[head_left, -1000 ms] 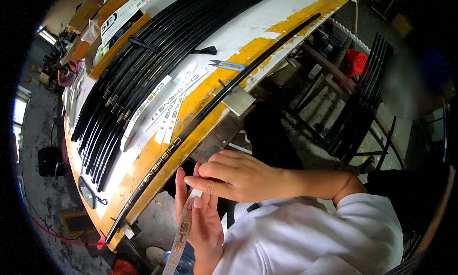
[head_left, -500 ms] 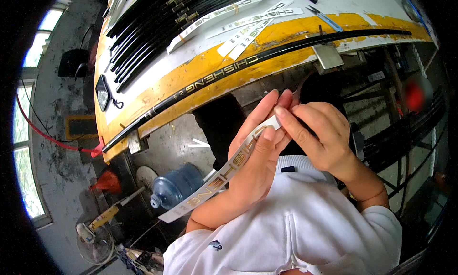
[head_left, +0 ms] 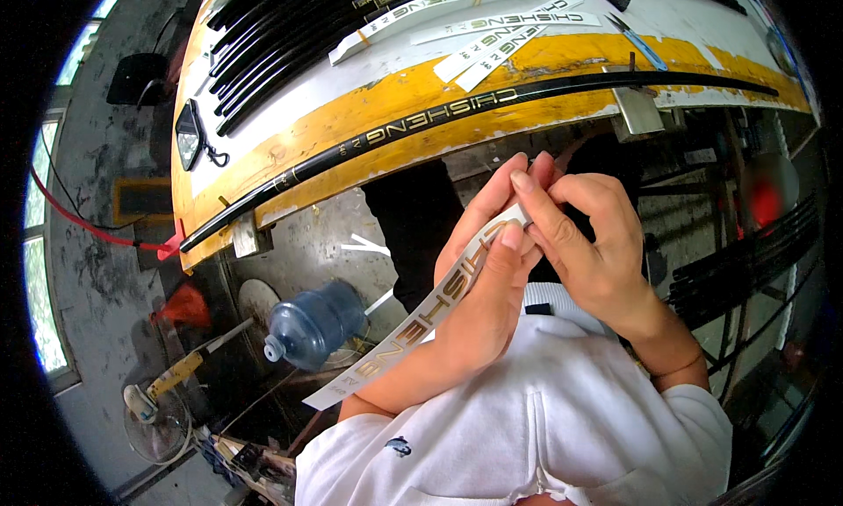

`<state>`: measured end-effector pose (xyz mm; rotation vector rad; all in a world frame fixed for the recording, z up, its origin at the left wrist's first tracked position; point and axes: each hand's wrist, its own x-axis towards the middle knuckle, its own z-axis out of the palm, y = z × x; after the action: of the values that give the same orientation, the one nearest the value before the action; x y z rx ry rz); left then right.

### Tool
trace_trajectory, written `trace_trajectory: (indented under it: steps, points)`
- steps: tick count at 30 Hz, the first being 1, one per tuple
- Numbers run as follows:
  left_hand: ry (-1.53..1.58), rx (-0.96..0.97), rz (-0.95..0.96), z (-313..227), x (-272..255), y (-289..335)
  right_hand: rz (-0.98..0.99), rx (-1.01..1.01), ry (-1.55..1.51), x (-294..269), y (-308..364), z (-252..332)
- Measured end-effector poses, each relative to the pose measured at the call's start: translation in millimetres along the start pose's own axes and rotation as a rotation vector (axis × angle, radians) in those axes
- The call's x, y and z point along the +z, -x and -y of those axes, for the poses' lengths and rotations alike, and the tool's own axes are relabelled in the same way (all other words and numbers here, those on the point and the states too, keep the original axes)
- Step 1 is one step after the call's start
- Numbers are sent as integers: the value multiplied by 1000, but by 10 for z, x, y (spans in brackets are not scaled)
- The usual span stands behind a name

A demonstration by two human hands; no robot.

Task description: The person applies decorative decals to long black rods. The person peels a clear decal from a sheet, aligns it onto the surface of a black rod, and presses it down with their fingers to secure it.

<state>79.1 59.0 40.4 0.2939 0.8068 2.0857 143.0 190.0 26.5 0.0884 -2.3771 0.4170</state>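
A long white sticker strip with gold lettering (head_left: 413,330) runs from my fingers down to the lower left. My left hand (head_left: 479,278) holds it near its upper end, thumb pressed on its face. My right hand (head_left: 588,243) pinches the strip's top end with fingertips and thumb, just in front of my chest. Above the hands lies a yellow and white workbench (head_left: 395,102) with a long black curved bar (head_left: 492,102) bearing gold letters along its front edge.
Several more black bars (head_left: 281,32) and loose sticker strips (head_left: 492,23) lie on the bench. A metal bracket (head_left: 634,109) sits at its edge. On the floor to the left are a blue water jug (head_left: 312,322), a fan (head_left: 154,409) and a red cable (head_left: 88,225).
A second ago my hands were low under the bench with the strip hanging down. Both hands have since risen before my chest, and the view has swung so the bench sits across the top.
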Motion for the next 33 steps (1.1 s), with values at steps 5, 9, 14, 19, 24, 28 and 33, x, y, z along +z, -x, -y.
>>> trace_trajectory:
  steps: [5, 9, 14, 19, 24, 28, 33]
  points:
    - [76, 16, -13, 71, -39, -10, -45, -1, 28, 32, 45, 53]
    - [73, 49, 3, 101, -52, -13, -119, -1, -37, 43, 49, 33]
    - [-4, 61, -20, 95, -80, -2, -79, -5, -18, -3, -1, -6]
    - [-64, 144, -28, 175, -139, -12, -18, -114, 92, -53, 8, 44]
    - [-247, 328, 84, 251, -272, -79, -59, 56, -180, 39, 10, 117]
    - [-396, 474, 137, 255, -374, -134, 104, 616, -725, -26, 21, 219]
    - [-757, 837, 223, 169, -555, -270, 127, 955, -1177, -82, -4, 206]
